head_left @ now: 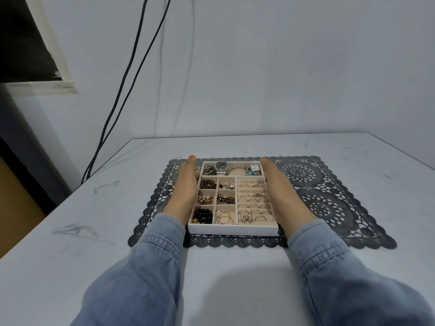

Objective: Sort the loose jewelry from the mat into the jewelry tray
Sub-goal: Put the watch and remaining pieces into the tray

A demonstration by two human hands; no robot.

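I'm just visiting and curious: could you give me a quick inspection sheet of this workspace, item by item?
Surface: pale scuffed table, dark lace mat on it.
Job's things: jewelry tray on or just above the mat, compartments filled; watch in far row, rings at right. No loose jewelry seen.
Clutter: nothing seen.
Hands: left hand and right hand flat against the tray's sides, fingers straight.
Cables: two dark cables hang down the wall at left.
Surroundings: pale wall; dark opening upper left.
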